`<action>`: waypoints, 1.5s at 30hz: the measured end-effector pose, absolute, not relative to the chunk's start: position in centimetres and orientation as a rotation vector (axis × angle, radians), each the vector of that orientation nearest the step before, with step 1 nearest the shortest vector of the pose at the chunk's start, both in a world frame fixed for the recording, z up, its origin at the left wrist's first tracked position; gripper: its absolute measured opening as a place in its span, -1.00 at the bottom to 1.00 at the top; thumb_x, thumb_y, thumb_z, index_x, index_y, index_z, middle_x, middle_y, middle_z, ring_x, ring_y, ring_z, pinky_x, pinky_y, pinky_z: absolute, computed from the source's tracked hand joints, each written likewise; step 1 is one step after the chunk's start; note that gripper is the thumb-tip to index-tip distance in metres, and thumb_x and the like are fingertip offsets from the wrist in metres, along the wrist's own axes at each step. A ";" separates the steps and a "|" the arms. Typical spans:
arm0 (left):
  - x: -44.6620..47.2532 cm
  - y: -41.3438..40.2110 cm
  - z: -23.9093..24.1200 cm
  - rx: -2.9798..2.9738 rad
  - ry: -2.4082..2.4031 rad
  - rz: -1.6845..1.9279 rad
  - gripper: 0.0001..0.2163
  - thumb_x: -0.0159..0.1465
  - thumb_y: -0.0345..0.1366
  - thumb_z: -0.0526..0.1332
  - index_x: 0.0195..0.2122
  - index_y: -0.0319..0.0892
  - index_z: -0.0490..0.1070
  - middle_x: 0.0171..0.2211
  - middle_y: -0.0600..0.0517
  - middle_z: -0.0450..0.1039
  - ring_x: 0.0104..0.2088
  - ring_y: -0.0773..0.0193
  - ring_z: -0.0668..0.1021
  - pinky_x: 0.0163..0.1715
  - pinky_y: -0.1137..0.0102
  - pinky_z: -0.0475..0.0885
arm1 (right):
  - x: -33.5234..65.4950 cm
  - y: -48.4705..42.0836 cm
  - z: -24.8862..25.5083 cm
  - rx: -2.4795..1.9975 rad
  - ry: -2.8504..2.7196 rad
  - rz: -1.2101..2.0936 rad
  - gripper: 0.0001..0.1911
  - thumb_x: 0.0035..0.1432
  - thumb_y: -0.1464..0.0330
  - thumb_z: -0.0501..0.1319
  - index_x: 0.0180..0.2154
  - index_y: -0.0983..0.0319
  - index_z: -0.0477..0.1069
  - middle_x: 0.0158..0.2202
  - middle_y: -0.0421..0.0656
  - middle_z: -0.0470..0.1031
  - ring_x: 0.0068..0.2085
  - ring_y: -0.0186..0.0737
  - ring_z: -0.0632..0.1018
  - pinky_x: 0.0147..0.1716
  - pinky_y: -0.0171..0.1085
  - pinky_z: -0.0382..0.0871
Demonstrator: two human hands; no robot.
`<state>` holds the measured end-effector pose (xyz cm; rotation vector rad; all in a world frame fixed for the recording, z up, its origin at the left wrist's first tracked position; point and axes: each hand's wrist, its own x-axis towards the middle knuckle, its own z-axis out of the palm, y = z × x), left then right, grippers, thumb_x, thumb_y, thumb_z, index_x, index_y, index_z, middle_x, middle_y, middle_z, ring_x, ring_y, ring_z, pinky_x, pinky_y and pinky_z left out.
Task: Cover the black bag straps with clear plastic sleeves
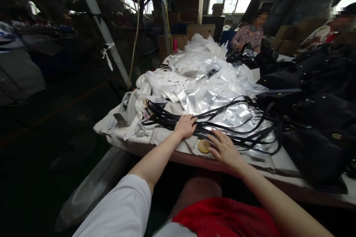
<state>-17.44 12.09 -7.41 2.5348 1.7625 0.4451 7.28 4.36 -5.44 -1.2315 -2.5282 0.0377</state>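
Left hand [185, 126]: I am laying it across the black straps [167, 117], fingers partly bent; I cannot tell whether they are gripping any.
Right hand [225, 150]: I am holding it unclenched, fingers spread, near the straps, just beside the yellow disc [204, 146].
Black straps: stretching along the table [164, 137], partly over clear plastic [200, 100].
Left palm: facing down, hiding what lies beneath.
Strap ends: perhaps running rightward into the dark bags [311, 144].
Right forearm [280, 200]: leaving view, lower right.
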 end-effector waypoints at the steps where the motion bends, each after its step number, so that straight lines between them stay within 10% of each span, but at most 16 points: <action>1: -17.5 12.1 -7.4 2.536 1.761 0.451 -0.61 0.39 -0.15 0.04 0.18 -0.10 0.35 0.24 -0.10 0.31 0.24 0.10 0.33 0.30 0.14 0.10 | 8.2 5.9 -4.9 -1.330 -2.445 0.037 -0.57 0.35 0.19 0.07 0.16 0.18 0.39 0.25 -0.03 0.32 0.26 -0.05 0.31 0.24 -0.11 0.19; 9: -17.6 11.9 -7.1 2.543 1.781 0.484 -0.64 0.37 -0.17 0.08 0.16 -0.09 0.37 0.21 -0.09 0.34 0.22 0.09 0.35 0.28 0.13 0.15 | 11.9 14.4 -5.2 -1.749 -2.119 -0.063 -0.71 0.23 0.44 0.09 -0.12 0.30 0.55 -0.04 0.12 0.53 -0.06 0.03 0.52 -0.05 -0.07 0.37; 23: -17.5 11.6 -7.1 2.533 1.822 0.441 -0.63 0.38 -0.16 0.07 0.16 -0.09 0.36 0.22 -0.08 0.32 0.22 0.11 0.34 0.30 0.15 0.11 | 13.1 11.4 -3.6 -1.722 -1.839 0.077 -0.58 0.27 0.13 0.09 -0.48 0.18 0.54 -0.42 -0.06 0.57 -0.35 -0.07 0.55 -0.39 -0.21 0.27; 39: -16.4 10.8 -4.5 2.416 1.840 0.287 -0.64 0.31 -0.28 0.09 0.12 -0.18 0.37 0.20 -0.18 0.31 0.22 0.01 0.33 0.29 0.09 0.12 | 17.7 3.6 -3.4 -1.623 -1.742 0.362 -0.74 0.13 0.20 0.16 -0.48 0.15 0.54 -0.39 -0.12 0.58 -0.34 -0.10 0.54 -0.36 -0.23 0.27; 45: -12.9 9.0 -0.5 2.274 1.646 0.450 -0.34 0.08 -0.40 0.23 0.26 -0.21 0.19 0.39 -0.20 -0.04 0.40 -0.10 -0.01 0.37 0.01 -0.13 | 18.7 2.1 -2.4 -1.600 -1.649 0.306 -0.68 0.22 0.15 0.10 -0.44 0.18 0.46 -0.36 -0.06 0.53 -0.31 -0.05 0.51 -0.32 -0.18 0.25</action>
